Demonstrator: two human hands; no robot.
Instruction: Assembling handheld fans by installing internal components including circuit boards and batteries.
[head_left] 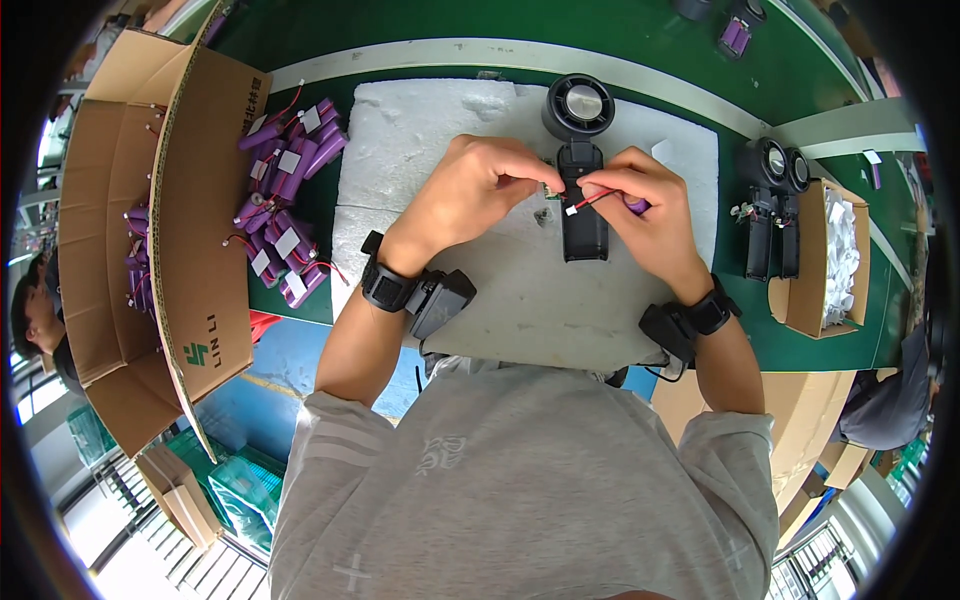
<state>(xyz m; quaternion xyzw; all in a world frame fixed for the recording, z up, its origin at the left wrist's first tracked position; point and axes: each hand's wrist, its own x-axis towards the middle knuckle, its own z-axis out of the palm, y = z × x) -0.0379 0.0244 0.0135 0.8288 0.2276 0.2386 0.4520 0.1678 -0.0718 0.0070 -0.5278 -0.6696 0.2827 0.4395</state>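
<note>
A black handheld fan (583, 220) lies on a white foam sheet (400, 130), its round head pointing away from me and its handle open like a shell. My left hand (475, 190) pinches at the left side of the handle, beside a small greenish part (551, 190); what sits between the fingertips is too small to name. At the handle's right side, my right hand (650, 212) is closed around a purple battery pack (636, 205), mostly hidden in the palm. A red and black lead (592, 200) with a white plug runs out from its fingers over the handle.
Purple battery packs (290, 190) with leads are heaped left of the foam, beside a tall cardboard box (205, 220). On the right stand more black fans (770, 215) and a small carton (845, 260) of white pieces. A white rail (430, 52) crosses the green table behind.
</note>
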